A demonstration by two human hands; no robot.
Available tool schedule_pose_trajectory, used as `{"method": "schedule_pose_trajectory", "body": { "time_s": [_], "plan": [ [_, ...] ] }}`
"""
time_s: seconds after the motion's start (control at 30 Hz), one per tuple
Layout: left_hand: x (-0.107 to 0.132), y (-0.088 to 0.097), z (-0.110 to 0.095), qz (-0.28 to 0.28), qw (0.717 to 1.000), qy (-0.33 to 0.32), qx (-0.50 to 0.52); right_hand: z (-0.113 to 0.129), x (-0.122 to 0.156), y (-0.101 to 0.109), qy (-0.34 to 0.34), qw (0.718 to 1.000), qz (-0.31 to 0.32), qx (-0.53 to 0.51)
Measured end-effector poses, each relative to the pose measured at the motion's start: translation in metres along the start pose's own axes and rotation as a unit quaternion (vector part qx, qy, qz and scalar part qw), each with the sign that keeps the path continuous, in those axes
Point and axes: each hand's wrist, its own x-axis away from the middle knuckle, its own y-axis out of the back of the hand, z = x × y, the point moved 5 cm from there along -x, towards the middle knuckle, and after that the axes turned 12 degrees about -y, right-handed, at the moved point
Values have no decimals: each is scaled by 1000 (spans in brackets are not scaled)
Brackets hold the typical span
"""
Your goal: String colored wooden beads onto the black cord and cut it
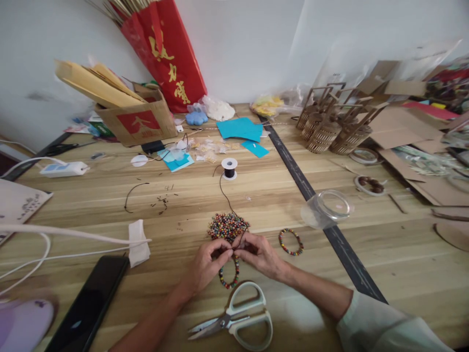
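Observation:
Thumb and fingers of my left hand [210, 261] are pinched on the black cord at the top of a loop of multicoloured beads [229, 285]. My right hand [259, 252] pinches the same cord close beside it, fingertips nearly touching. The beaded bracelet hangs down below both hands. Just beyond the fingers lies a heap of loose colourful beads [227, 225]. From my hands a dark cord [226, 195] runs past the heap to a white spool [229, 168]. A finished-looking bead bracelet [291, 242] lies to the right. White-handled scissors [234, 318] rest nearest me.
A black phone [90, 303] and white cables lie at left. Short cord scraps [161, 203] are scattered at mid-left. A clear tape roll [332, 204] sits at right. Blue cards [240, 129], a cardboard box [135, 120], a red bag [172, 58] and small bamboo baskets [324, 129] stand farther back.

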Motion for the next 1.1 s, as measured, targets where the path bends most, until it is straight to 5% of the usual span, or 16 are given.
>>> {"method": "schedule_pose_trajectory", "body": {
  "time_s": [0.8,1.1],
  "plan": [
    [2,-3,6,-19,999,34,28,0,1,4,13,998,-37,46],
    [3,-2,5,-5,1000,7,-25,-4,-1,7,-58,995,-44,-63]
  ]
}}
